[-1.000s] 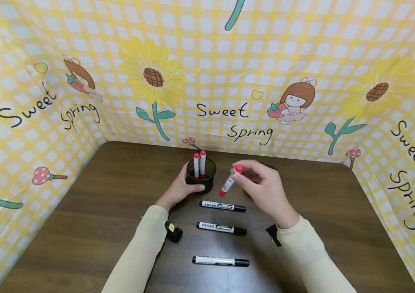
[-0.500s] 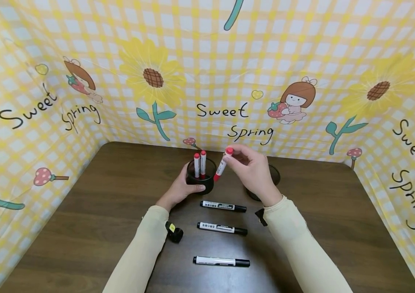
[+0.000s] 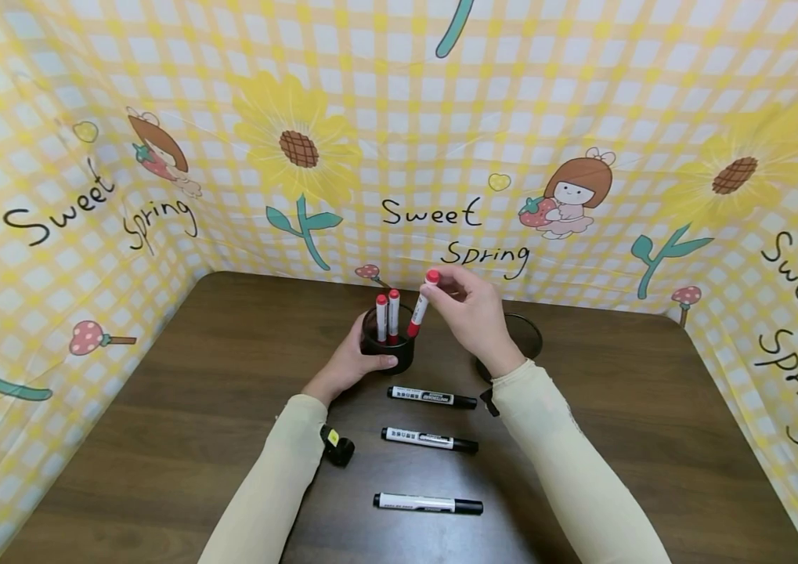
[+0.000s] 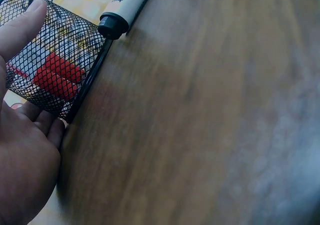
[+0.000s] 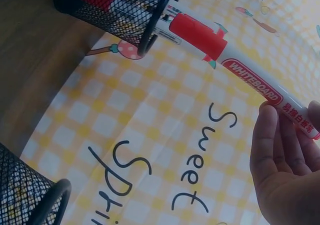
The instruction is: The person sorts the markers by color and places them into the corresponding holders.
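My left hand point(image 3: 344, 366) holds a black mesh pen cup point(image 3: 399, 362), its thumb across the near side. Two red-capped whiteboard markers point(image 3: 394, 315) stand in the cup, cap ends showing red through the mesh point(image 4: 60, 80) in the left wrist view. My right hand point(image 3: 478, 317) pinches a third red whiteboard marker point(image 3: 420, 309) near its upper end. This marker tilts, its red cap point(image 5: 197, 35) pointing down at the cup's right rim. In the right wrist view the cap lies just outside the cup's mouth.
Several things lie close by: a black marker point(image 3: 431, 398) in front of the cup, another black marker point(image 3: 430, 440) nearer, and a third black marker point(image 3: 428, 504) nearest. A second mesh cup point(image 5: 22, 195) stands right, partly behind the right hand. A patterned cloth point(image 3: 434, 141) backs the table.
My right hand has carried the red marker left and away from the body, from over the table to the cup's rim. The left hand and cup stay in place.
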Action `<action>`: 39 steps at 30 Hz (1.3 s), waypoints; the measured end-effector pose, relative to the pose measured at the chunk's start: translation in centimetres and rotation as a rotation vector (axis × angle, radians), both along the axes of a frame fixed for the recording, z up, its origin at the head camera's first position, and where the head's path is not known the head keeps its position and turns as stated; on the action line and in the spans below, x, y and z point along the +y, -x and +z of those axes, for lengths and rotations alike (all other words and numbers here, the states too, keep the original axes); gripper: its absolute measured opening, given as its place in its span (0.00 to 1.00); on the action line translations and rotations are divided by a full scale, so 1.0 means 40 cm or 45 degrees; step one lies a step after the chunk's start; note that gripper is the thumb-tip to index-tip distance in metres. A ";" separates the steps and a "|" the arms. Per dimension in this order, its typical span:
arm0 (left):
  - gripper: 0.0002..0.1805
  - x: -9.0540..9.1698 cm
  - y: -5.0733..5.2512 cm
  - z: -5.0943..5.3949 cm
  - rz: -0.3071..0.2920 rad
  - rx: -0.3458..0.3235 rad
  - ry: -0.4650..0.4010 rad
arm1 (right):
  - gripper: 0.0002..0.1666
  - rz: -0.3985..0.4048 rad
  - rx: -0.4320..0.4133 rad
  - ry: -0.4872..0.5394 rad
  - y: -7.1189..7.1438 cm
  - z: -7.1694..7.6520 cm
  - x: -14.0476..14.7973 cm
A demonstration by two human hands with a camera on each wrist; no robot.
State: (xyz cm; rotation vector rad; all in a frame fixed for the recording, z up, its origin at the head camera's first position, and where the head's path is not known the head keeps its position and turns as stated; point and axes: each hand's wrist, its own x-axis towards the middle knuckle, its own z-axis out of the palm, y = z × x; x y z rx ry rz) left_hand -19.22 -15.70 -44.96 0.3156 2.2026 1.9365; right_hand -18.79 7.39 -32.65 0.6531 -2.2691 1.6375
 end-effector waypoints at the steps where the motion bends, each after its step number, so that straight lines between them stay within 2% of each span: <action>1: 0.54 0.000 0.000 -0.001 0.000 0.001 -0.004 | 0.10 -0.001 -0.001 -0.003 0.003 -0.002 -0.002; 9: 0.54 -0.001 0.001 -0.004 0.001 0.006 -0.002 | 0.10 -0.012 0.015 -0.068 0.027 -0.033 -0.020; 15: 0.54 -0.001 0.002 -0.008 0.000 0.005 -0.024 | 0.11 -0.020 -0.030 -0.151 0.034 -0.062 -0.037; 27: 0.53 0.002 0.002 -0.010 -0.010 0.025 -0.052 | 0.11 -0.053 -0.119 -0.237 0.048 -0.116 -0.058; 39: 0.52 0.003 0.005 -0.014 -0.008 0.040 -0.088 | 0.13 -0.022 -0.139 -0.281 0.053 -0.152 -0.069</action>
